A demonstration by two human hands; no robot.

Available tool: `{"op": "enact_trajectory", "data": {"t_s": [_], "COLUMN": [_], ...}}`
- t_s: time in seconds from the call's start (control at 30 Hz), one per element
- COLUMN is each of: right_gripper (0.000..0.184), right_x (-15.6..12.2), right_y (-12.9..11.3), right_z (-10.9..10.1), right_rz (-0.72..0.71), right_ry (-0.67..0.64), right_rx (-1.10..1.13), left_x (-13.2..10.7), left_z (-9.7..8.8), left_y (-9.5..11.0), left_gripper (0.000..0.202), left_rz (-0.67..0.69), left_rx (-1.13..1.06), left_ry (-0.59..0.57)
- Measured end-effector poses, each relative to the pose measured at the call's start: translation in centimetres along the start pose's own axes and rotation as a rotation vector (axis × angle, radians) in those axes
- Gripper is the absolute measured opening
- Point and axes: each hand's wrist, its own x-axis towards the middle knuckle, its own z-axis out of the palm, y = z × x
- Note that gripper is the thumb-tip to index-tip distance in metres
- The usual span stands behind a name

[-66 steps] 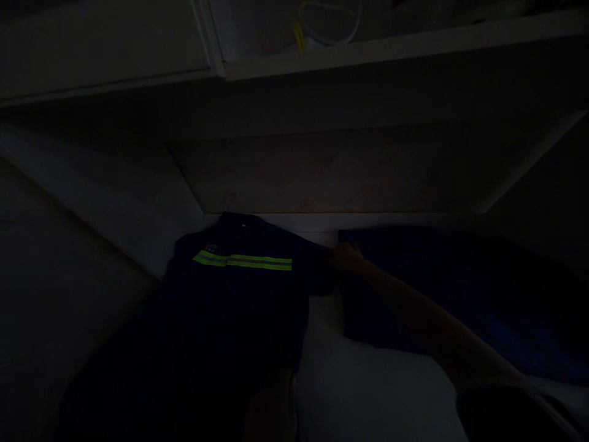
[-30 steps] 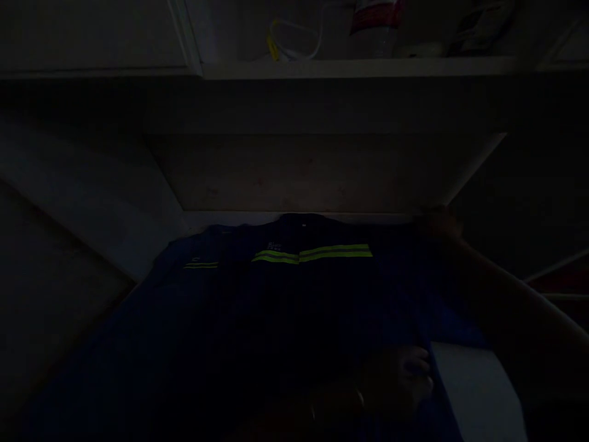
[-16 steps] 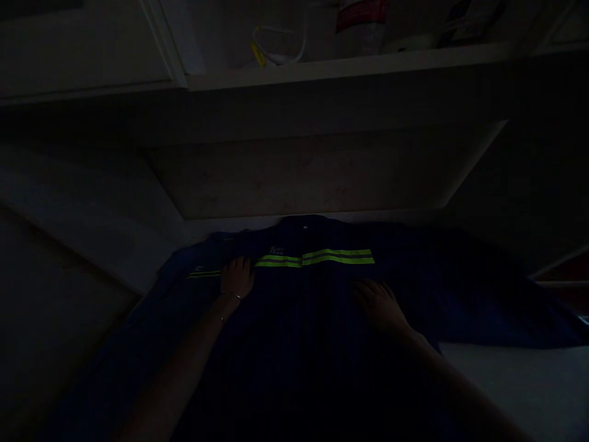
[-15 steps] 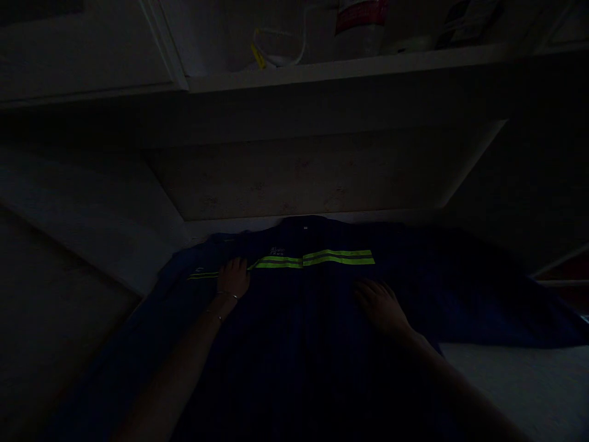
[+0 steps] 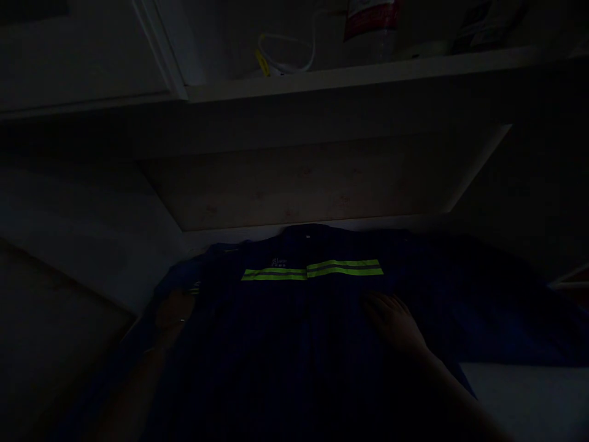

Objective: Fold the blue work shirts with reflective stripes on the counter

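The scene is very dark. A dark blue work jacket (image 5: 294, 331) with a yellow-green reflective stripe (image 5: 313, 270) across the chest lies spread flat on a pale surface (image 5: 529, 399). My left hand (image 5: 172, 313) rests on the jacket's left sleeve, a ring on one finger, fingers laid flat as far as the dim light shows. My right hand (image 5: 393, 319) lies palm down on the jacket's front, just below the right end of the stripe. Neither hand holds anything up.
A pale wooden back panel (image 5: 299, 184) rises behind the jacket. A shelf (image 5: 368, 70) above carries a white cable with a yellow tag (image 5: 280, 58) and a bottle with a red label (image 5: 372, 21). Side walls close in left and right.
My left hand has slid from beside the stripe outward and down along the left sleeve. My right hand stays flat on the front. Earlier the jacket was pulled rightward and spread.
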Motion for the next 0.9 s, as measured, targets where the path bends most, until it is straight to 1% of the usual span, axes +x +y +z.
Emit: {"op": "enact_trajectory", "data": {"t_s": [0.07, 0.17, 0.23, 0.3, 0.33, 0.4, 0.5, 0.6, 0.67, 0.77, 0.83, 0.9], "right_gripper": [0.042, 0.041, 0.040, 0.039, 0.038, 0.038, 0.036, 0.035, 0.035, 0.035, 0.034, 0.033], "right_x": [0.1, 0.2, 0.2, 0.2, 0.2, 0.2, 0.2, 0.3, 0.4, 0.4, 0.4, 0.3], "right_y": [0.1, 0.1, 0.1, -0.1, -0.1, -0.2, -0.2, -0.1, -0.1, -0.2, -0.3, -0.3], "right_z": [0.1, 0.3, 0.2, 0.0, -0.1, -0.3, -0.3, -0.4, -0.4, -0.6, -0.7, -0.6], "right_rz": [0.002, 0.008, 0.004, 0.000, 0.000, 0.009, 0.020, 0.027, 0.033, 0.036, 0.035, 0.032], "right_ry": [0.002, 0.001, 0.000, 0.005, 0.006, 0.012, 0.013, 0.023, 0.031, 0.023, 0.023, 0.028], "right_rx": [-0.003, -0.009, -0.002, 0.010, 0.016, 0.023, 0.031, 0.035, 0.037, 0.043, 0.044, 0.043], "left_x": [-0.5, -0.9, -0.7, -0.2, 0.2, 1.1, 2.7, 3.9, 4.3, 4.6, 4.7, 4.9], "left_z": [0.4, 1.7, 3.0, 4.4, 5.3, 7.0, 9.4, 10.8, 10.7, 9.5, 8.4, 7.4], "left_y": [2.4, 7.6, 10.7, 12.7, 13.1, 13.0, 11.9, 11.1, 10.8, 9.5, 7.8, 5.4], "left_gripper": [0.038, 0.045, 0.050, 0.054, 0.055, 0.056, 0.057, 0.061, 0.061, 0.059, 0.059, 0.058], "left_rz": [0.115, 0.370, 0.510, 0.603, 0.632, 0.646, 0.575, 0.521, 0.525, 0.485, 0.384, 0.265], "left_rx": [-0.009, -0.038, -0.044, -0.041, -0.038, -0.031, -0.022, -0.037, -0.066, -0.122, -0.144, -0.148], "left_ry": [0.031, 0.073, 0.070, 0.041, 0.017, -0.046, -0.132, -0.169, -0.173, -0.120, -0.062, -0.032]}}
